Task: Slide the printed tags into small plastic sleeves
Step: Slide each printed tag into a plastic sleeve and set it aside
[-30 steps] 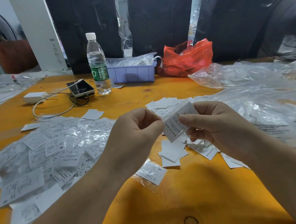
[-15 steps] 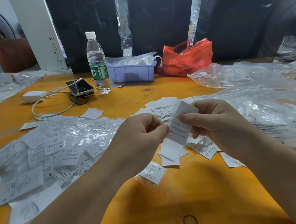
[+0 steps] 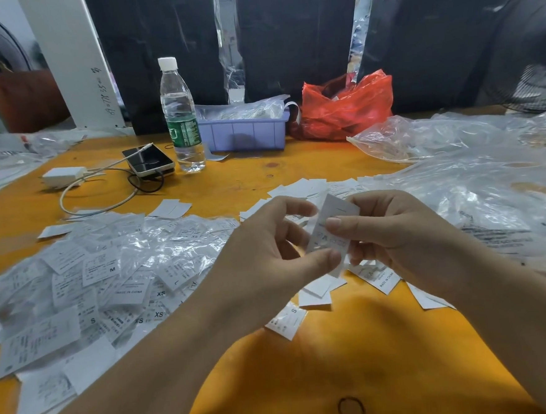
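Observation:
I hold a white printed tag (image 3: 333, 227) upright above the orange table (image 3: 356, 356), in the middle of the head view. My right hand (image 3: 393, 234) pinches it at mid-height with thumb and fingers. My left hand (image 3: 268, 255) pinches its lower left edge between thumb and fingers; whether a clear sleeve is around the tag is hard to tell. A heap of tags in clear plastic sleeves (image 3: 102, 283) covers the table to the left. Loose bare tags (image 3: 316, 292) lie under and behind my hands.
At the back stand a water bottle (image 3: 181, 116), a phone (image 3: 148, 160) with a white charger and cable (image 3: 64, 176), a purple bin (image 3: 244, 134) and a red plastic bag (image 3: 345, 106). Large clear plastic bags (image 3: 477, 186) fill the right side. A rubber band (image 3: 351, 411) lies near the front edge.
The tag has turned from tilted to nearly upright between my hands. My left hand's fingers have uncurled somewhat, and its thumb now pinches the tag's lower edge.

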